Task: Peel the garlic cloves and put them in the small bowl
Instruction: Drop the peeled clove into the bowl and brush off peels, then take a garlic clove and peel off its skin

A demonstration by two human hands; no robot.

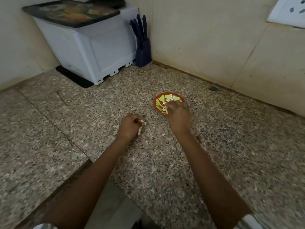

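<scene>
Head view. Left hand curled into a fist low over the speckled countertop, gripping thin, pale strips of garlic peel sticking out on the thumb side. Right hand blurred, fingers bent downward. Not possible to tell whether pinching something or loose.

Small bowl right under the right fingertips, a little ahead and to the right of the left hand. Red-orange rim, yellow-green inside with a broken pattern. A few pale pieces lying inside, too blurred to name as cloves or skin. Near side of the rim hidden behind the right hand.

Ahead of the right hand, past the bowl, only a short strip of counter and then the cream wall. Far ahead of the left hand, in the corner, a white appliance with a patterned tray on top, and a dark blue knife block just beside it against the wall. Wide open counter to the left of the left hand and to the right of the right hand. Counter edge running diagonally under the left forearm, close to the body.
</scene>
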